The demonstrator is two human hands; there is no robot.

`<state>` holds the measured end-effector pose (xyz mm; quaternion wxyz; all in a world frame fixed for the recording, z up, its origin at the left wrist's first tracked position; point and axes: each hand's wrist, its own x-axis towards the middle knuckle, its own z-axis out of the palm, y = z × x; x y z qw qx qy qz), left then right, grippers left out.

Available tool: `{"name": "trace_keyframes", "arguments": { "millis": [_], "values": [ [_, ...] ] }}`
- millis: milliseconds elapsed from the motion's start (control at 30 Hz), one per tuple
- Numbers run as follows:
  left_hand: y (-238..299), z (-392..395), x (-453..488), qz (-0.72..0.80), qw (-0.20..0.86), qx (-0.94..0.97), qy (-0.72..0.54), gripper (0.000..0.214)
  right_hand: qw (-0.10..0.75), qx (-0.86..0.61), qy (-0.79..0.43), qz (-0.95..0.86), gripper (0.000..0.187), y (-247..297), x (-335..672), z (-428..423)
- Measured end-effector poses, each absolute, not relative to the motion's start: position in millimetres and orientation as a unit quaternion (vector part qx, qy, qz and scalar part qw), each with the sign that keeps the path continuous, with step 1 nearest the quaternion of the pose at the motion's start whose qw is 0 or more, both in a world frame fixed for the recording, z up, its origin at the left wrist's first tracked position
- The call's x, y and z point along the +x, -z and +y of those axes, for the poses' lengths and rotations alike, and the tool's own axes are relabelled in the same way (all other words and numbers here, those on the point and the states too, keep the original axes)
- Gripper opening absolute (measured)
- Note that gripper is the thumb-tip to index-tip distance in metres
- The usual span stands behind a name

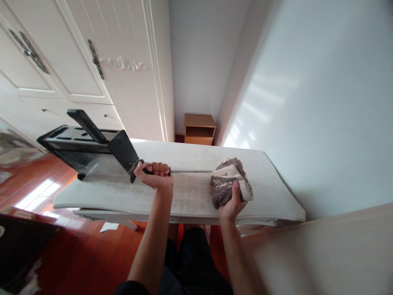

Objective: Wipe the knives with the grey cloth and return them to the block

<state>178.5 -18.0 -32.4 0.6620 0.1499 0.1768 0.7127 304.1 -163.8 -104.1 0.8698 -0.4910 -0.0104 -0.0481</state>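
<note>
My left hand (pixel 156 174) is wrapped around the black handle of a sharpening steel (pixel 192 171), whose long, thin metal rod points right across the table. Its far end reaches the bundled grey-brown and cream cloth (pixel 230 180), where the tip is hidden. My right hand (pixel 231 205) grips that cloth from its near side, thumb on top. Left of my left hand, a black knife block (pixel 80 141) with slots along its top stands on the table. A black bar slants up from it, and a dark panel at its right end lies close beside my left hand.
The white table (pixel 190 196) has smudges on its top and runs close to the pale wall (pixel 322 102) at right. A white wardrobe (pixel 135 82) stands behind. A small wooden cabinet (pixel 200 121) sits beyond the table. White paper (pixel 109 226) lies on the reddish wood floor.
</note>
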Motion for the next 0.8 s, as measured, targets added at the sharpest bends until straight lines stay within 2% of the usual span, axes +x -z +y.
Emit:
{"name": "trace_keyframes", "arguments": {
  "millis": [133,300,467,600,700,800],
  "values": [
    [40.2,-7.4,183.8,0.167,0.673,0.124,-0.71,0.038,0.878,-0.478,0.007,0.033,0.061,98.6,313.7,-171.4],
    [52.4,-8.7,202.8,0.167,0.724,0.109,-0.66,0.042,0.874,-0.44,-0.203,0.042,0.059,112.2,306.6,-165.7],
    [60.4,-31.1,229.2,0.239,0.783,-0.032,-0.574,0.031,0.866,-0.311,-0.391,-0.025,0.049,110.8,291.6,-150.5],
    [63.3,-53.0,239.5,0.268,0.796,-0.049,-0.54,0.019,0.871,-0.275,-0.406,-0.035,0.044,105.0,290.5,-145.4],
    [66.4,-67.9,239.6,0.275,0.787,0.033,-0.552,0.012,0.871,-0.285,-0.399,-0.028,0.042,104.0,292.2,-144.4],
    [73.4,-77.8,234.1,0.286,0.77,0.158,-0.549,0.016,0.861,-0.299,-0.409,-0.037,0.041,106.1,292.7,-141.8]
  ]
}}
